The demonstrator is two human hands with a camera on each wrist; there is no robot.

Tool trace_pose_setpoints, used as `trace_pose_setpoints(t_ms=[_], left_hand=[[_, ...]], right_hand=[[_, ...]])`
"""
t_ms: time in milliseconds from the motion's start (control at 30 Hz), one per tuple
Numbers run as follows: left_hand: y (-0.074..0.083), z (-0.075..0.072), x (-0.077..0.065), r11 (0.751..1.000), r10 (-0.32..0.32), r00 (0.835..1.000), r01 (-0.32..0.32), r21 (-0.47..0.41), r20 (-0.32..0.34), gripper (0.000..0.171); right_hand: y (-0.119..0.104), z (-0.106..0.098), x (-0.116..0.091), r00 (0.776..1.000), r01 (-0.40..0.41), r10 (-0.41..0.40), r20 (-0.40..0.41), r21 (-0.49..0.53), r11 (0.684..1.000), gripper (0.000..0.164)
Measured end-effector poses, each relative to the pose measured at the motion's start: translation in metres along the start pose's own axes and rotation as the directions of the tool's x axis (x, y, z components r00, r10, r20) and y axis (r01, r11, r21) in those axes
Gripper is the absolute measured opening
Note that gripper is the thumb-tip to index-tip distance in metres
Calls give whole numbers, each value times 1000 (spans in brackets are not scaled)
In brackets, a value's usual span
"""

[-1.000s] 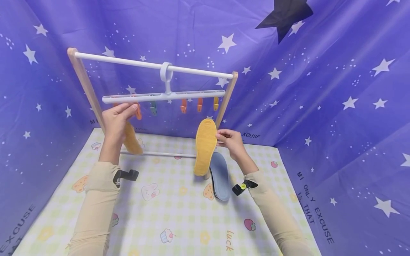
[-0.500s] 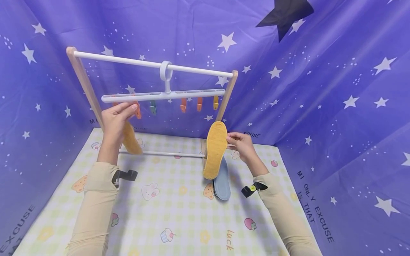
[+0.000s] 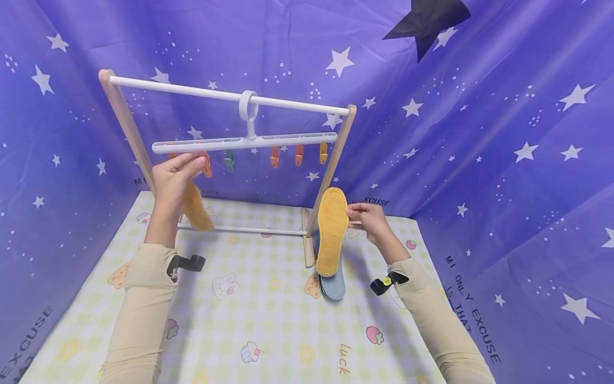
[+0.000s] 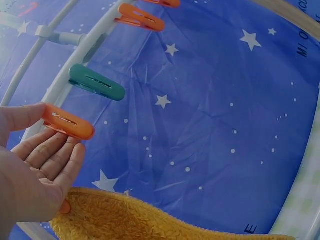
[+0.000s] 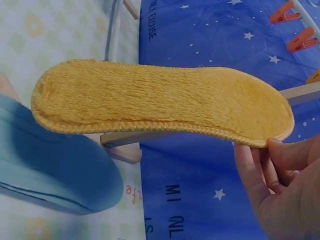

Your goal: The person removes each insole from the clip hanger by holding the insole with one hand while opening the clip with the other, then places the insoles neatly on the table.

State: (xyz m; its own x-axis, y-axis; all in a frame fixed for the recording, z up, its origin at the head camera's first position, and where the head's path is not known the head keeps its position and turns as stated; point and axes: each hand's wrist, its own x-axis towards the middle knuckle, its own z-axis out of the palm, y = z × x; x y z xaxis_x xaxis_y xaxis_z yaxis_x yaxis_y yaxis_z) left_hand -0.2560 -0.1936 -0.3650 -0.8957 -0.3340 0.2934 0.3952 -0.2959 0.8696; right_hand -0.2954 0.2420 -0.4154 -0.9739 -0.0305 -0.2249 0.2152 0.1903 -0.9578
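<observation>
My right hand [image 3: 371, 221] pinches the edge of a fuzzy yellow insole [image 3: 332, 232] between thumb and fingers, holding it upright. In the right wrist view the insole [image 5: 165, 100] shows its whole pile face and stitched rim. My left hand [image 3: 170, 184] holds an orange clothespin [image 4: 69, 122] under the white hanger bar [image 3: 288, 141], thumb at one end and fingertips beneath. Just below that hand hangs a second yellow insole [image 3: 196, 210], its upper part hidden behind the hand. Blue-grey insoles [image 3: 333, 288] lie on the cloth, partly covered by the held insole.
The hanger hooks over the white top rod [image 3: 192, 92] of a wooden-legged rack [image 3: 331, 170]. A green clothespin [image 3: 229, 160], more orange ones [image 3: 274, 157] and a yellow one [image 3: 323, 153] hang along its bar. A starry purple curtain [image 3: 455, 160] surrounds the checked cloth [image 3: 230, 320].
My right hand has carried the yellow insole to the right and slightly down, so it now overlaps the blue-grey insoles. The left hand stays at the orange clothespin.
</observation>
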Motion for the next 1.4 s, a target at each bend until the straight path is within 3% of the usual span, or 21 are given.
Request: trace_pose_setpoints(t_ms=[533, 867, 1400], left_hand=[[-2, 0, 2, 1000, -28, 999, 28, -15, 16, 14], [-2, 1, 1, 1000, -26, 1000, 27, -14, 16, 15], [-1, 2, 0, 999, -31, 999, 32, -22, 10, 13]], right_hand=[[18, -8, 6, 988, -129, 133, 73, -52, 990, 34], [32, -7, 11, 984, -137, 150, 100, -125, 983, 32], [47, -2, 20, 984, -162, 171, 48, -158, 974, 28]])
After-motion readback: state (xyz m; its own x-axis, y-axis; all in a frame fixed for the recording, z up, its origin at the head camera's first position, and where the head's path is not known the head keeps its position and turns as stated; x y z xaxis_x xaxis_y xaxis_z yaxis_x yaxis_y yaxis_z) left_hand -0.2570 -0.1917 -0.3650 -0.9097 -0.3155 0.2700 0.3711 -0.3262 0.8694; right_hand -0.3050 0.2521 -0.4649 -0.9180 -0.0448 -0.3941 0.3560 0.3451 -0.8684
